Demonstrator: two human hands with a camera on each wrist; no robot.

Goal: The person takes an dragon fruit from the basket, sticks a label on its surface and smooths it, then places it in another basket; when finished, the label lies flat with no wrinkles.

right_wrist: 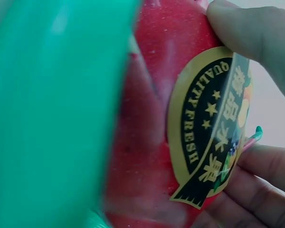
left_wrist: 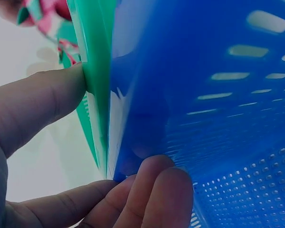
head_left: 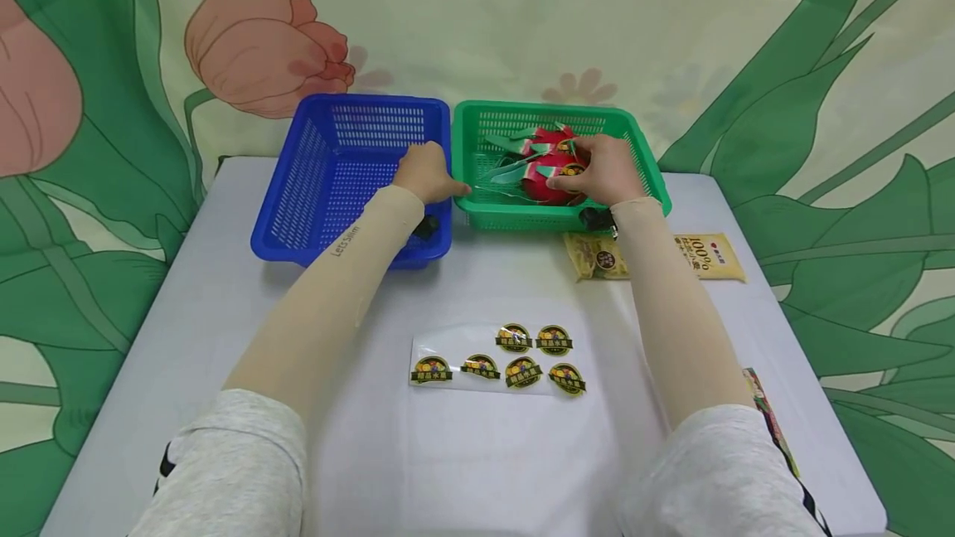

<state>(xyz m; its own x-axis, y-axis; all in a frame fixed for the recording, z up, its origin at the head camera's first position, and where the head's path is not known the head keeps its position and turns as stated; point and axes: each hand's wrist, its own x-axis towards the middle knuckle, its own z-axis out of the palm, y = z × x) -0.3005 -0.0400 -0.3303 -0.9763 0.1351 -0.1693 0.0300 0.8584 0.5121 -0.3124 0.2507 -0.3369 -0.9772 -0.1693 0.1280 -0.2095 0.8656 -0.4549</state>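
Observation:
Inside the green basket (head_left: pixel 470 139) lie two red dragon fruits with green-tipped scales. My right hand (head_left: pixel 608 168) holds the nearer dragon fruit (head_left: pixel 540 189), thumb on its near side and fingers behind. A round black-and-gold label (right_wrist: pixel 202 123) is on this fruit's skin in the right wrist view. The farther dragon fruit (head_left: pixel 548 137) also carries a label, partly covered. Where the baskets meet, my left hand (head_left: pixel 425 172) pinches the two rims: its thumb presses the green rim (left_wrist: pixel 97 61), its fingers lie against the blue basket (left_wrist: pixel 147 95).
A clear sheet (head_left: pixel 462 342) with several round labels lies on the white table (head_left: pixel 373 454). Yellow packets (head_left: pixel 719 257) lie in front of the green basket, partly behind my right forearm. A colourful flat packet (head_left: pixel 772 417) shows at the right, partly hidden by the sleeve.

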